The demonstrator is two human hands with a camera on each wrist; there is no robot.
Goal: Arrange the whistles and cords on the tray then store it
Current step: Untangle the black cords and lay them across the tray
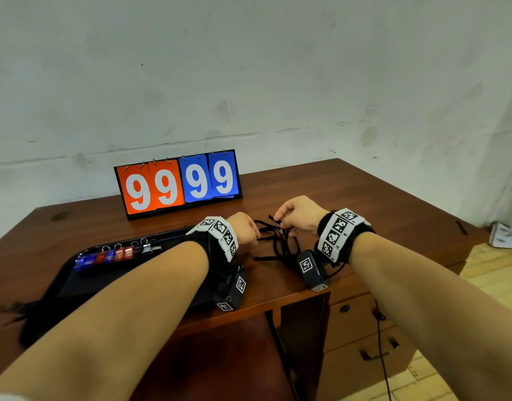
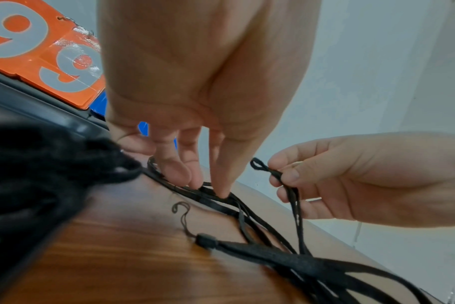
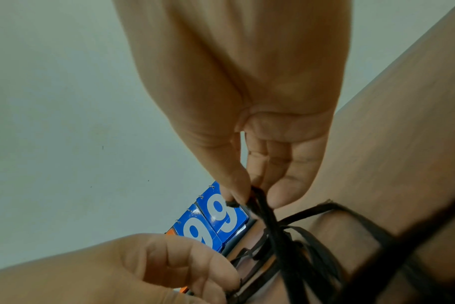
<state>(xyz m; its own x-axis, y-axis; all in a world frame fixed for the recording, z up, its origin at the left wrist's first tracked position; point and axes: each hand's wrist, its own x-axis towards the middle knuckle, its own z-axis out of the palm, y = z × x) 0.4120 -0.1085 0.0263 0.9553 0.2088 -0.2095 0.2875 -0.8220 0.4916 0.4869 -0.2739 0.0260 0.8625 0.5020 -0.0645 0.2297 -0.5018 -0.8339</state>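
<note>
Black cords (image 1: 275, 241) lie tangled on the brown table (image 1: 364, 198), right of a black tray (image 1: 75, 282). A row of blue, red and black whistles (image 1: 113, 253) sits on the tray's far side. My left hand (image 1: 247, 231) pinches cords (image 2: 216, 202) down against the table with thumb and fingertips (image 2: 185, 174). My right hand (image 1: 286, 219) holds the looped end of one cord (image 2: 296, 205) between thumb and forefinger, lifted off the table. In the right wrist view that cord (image 3: 268, 218) runs down from my right hand (image 3: 255, 197) into the tangle beside my left hand (image 3: 221, 283).
A flip scoreboard (image 1: 178, 183) showing 99 and 99 stands at the back of the table against the wall. Desk drawers (image 1: 364, 328) are below the front right edge. A small dark bundle (image 1: 15, 311) lies by the tray's near left corner.
</note>
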